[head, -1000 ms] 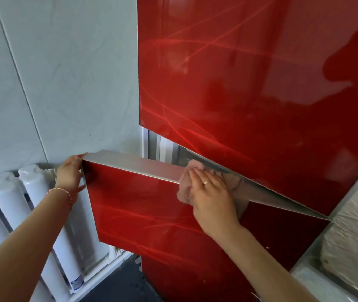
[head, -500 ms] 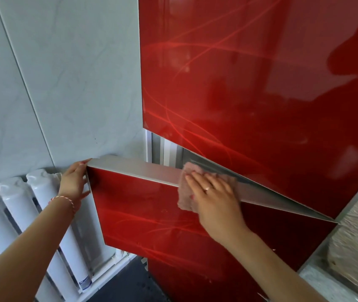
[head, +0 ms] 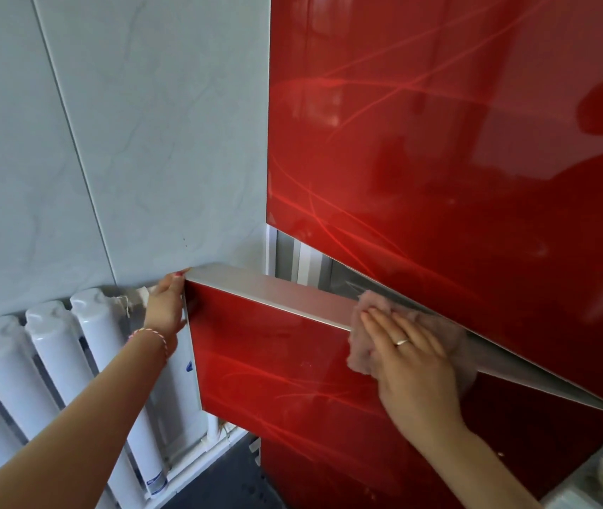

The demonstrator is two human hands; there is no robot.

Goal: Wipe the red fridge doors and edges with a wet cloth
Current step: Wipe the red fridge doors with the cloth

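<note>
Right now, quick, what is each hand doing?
Left hand: grips the corner of the open lower fridge door.
Right hand: flat, pressing the pink cloth on the door's top edge.

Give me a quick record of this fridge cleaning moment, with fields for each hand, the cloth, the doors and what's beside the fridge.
left hand: grips the outer corner of the lower door, holding it open
right hand: fingers flat, pressing the cloth
cloth: pinkish, on the lower door's top edge
lower door: red, swung open, silver top edge
upper door: red, glossy, closed
beside fridge: white filter cylinders against a grey tiled wall
</note>
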